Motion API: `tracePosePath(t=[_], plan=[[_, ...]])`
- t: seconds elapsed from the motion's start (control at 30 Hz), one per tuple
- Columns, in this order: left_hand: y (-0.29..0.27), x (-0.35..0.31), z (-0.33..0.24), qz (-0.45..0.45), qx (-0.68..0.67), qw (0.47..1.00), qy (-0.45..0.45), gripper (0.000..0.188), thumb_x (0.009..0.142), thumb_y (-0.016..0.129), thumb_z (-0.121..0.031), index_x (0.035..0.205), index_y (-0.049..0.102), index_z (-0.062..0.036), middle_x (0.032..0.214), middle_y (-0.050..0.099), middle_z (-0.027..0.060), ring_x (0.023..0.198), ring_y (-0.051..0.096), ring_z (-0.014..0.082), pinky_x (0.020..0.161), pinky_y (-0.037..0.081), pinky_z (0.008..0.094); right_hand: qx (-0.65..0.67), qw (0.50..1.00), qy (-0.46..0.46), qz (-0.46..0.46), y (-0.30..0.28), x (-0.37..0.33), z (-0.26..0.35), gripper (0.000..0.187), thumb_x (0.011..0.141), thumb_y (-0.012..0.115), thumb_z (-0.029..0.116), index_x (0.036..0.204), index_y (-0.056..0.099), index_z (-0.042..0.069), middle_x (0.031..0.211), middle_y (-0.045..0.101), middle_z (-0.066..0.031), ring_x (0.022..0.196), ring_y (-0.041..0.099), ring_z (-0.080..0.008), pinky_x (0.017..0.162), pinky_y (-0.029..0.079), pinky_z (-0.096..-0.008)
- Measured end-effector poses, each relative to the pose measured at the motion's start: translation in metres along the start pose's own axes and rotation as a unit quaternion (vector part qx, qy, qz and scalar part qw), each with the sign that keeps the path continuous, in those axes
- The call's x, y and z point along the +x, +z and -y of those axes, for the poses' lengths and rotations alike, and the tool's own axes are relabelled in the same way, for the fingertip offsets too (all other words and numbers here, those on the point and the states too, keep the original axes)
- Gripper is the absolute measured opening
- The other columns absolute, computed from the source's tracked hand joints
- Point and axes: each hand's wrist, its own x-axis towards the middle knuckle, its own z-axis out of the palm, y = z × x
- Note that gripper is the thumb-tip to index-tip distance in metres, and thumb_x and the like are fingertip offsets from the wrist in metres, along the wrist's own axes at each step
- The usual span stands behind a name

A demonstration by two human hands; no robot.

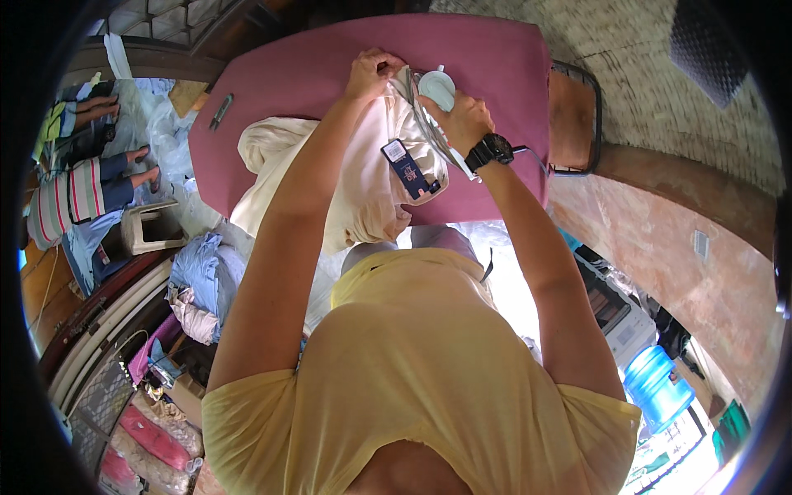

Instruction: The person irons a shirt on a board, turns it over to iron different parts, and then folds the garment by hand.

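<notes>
A cream garment (285, 153) lies spread over the maroon-covered table (487, 41) and hangs over its near edge. My left hand (373, 76) is at the garment's far end, its fingers curled closed on the cloth. My right hand (464, 120), with a black watch on the wrist, grips a white and grey clothes iron (437, 89). The iron rests along the right side of the garment, and its cord trails off past my wrist. A dark blue hang tag (403, 169) with a white sticker lies on the cloth between my arms.
A small grey-green tool (221, 111) lies at the table's left end. A metal-framed brown seat (572, 120) adjoins its right end. Left are a stool (154, 227), heaped blue clothes (206, 272) and people. A blue water jug (657, 388) stands lower right.
</notes>
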Motion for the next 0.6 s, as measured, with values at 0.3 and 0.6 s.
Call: tracePosePath(t=[0.3,0.6], plan=[[-0.001,0.002,-0.001,0.022,-0.016,1.0,-0.01,0.021,0.08,0.069,-0.001,0.097,0.076,-0.0124,0.082,0.065,0.0045,0.077,0.064,0.015,0.074,0.053,0.0281,-0.001,1.0,0.011,0.008,-0.003,0.004,0.004,0.069,0.082,0.061,0.066,0.11,0.066,0.003,0.095,0.068,-0.0288,0.093,0.067,-0.0438,0.081,0.055,-0.0505],[-0.009,0.002,-0.006,0.041,-0.024,0.999,-0.013,0.019,0.082,0.069,-0.003,0.096,0.076,-0.0132,0.082,0.064,0.0054,0.079,0.063,0.0178,0.076,0.053,0.0299,-0.009,0.991,-0.091,-0.094,0.026,-0.086,-0.086,0.063,0.078,0.068,0.061,0.097,0.067,0.001,0.081,0.069,-0.0253,0.076,0.068,-0.0433,0.067,0.056,-0.0503]])
